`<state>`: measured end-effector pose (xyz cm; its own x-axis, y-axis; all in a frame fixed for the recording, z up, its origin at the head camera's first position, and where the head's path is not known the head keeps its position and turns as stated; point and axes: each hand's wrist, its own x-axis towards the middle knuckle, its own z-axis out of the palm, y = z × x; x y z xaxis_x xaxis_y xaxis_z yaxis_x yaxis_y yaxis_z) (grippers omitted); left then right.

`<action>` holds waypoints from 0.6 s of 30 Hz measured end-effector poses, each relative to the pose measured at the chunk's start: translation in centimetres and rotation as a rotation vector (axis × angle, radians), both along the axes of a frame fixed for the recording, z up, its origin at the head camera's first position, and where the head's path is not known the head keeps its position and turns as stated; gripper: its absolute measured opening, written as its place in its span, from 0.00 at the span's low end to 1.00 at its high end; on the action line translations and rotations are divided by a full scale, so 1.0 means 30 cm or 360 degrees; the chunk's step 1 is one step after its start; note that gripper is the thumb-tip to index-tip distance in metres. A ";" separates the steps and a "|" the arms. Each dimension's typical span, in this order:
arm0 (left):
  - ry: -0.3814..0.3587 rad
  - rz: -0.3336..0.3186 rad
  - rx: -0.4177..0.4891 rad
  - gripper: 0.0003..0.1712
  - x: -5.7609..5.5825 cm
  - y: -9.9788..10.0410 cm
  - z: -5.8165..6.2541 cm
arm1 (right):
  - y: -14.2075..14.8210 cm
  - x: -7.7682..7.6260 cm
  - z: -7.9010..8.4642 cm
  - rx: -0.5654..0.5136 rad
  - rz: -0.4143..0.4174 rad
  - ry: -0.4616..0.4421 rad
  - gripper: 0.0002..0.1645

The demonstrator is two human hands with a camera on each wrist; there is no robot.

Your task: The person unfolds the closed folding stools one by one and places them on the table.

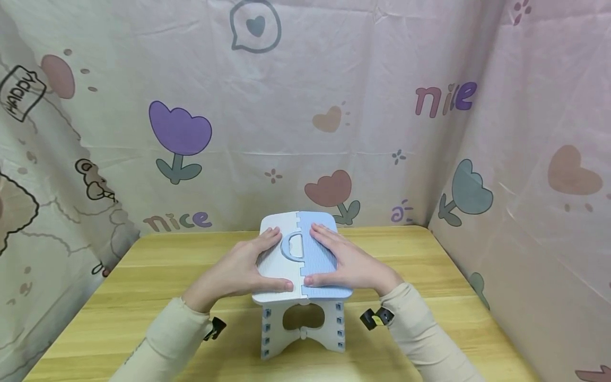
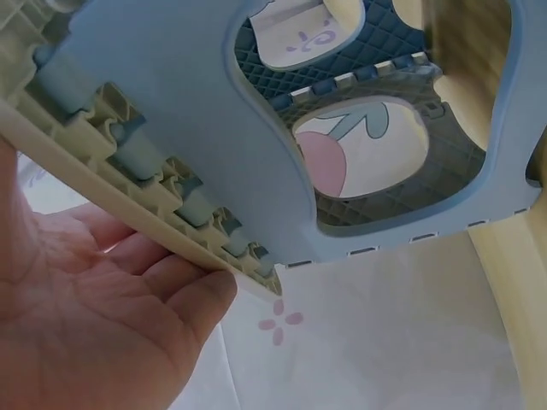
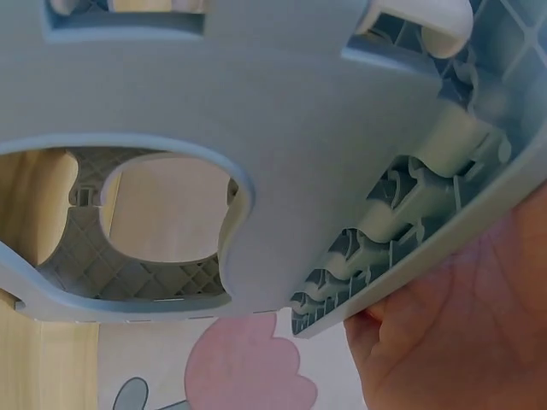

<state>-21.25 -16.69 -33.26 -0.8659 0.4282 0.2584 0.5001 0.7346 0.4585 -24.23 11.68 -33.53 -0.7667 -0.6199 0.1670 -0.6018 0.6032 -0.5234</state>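
A folding step stool (image 1: 277,268) stands upright on its legs, its top half white and half blue, with a hinged seam down the middle. A curved blue handle (image 1: 286,247) lies at that seam. My left hand (image 1: 242,269) rests on the white half, thumb and fingers spread. On the blue half (image 1: 317,254) rests my right hand (image 1: 352,263), also spread, its thumb near the seam. Both wrist views look up at the hinged underside and the unfolded side panels (image 2: 162,94) with oval openings. The left fingertips (image 2: 209,295) show at the seat's edge.
The stool stands on a wood-grain table (image 1: 181,276). Behind it and at both sides hangs a pale printed curtain (image 1: 296,95) with flowers, hearts and words. Small black devices (image 1: 377,318) are worn at both wrists, below the light sleeves.
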 end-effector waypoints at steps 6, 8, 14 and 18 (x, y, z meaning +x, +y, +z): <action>-0.0027 0.0037 -0.0004 0.66 0.015 0.013 -0.002 | 0.010 -0.001 0.002 0.0000 0.0033 0.0004 0.67; -0.0022 0.0037 0.0008 0.65 0.022 0.016 -0.007 | 0.017 0.002 0.001 -0.0028 0.0039 -0.0018 0.66; 0.0037 -0.0006 0.0199 0.51 0.047 0.000 -0.021 | 0.074 0.010 -0.027 -0.0215 -0.0060 0.0028 0.57; 0.0029 0.0069 0.0348 0.42 0.078 -0.054 -0.033 | 0.146 0.021 -0.053 -0.0300 -0.0223 0.0085 0.49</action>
<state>-18.92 -18.31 -34.25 -0.8765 0.3229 0.3569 0.4801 0.6397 0.6003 -23.61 16.07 -35.11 -0.8300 -0.4622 0.3122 -0.5489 0.5773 -0.6045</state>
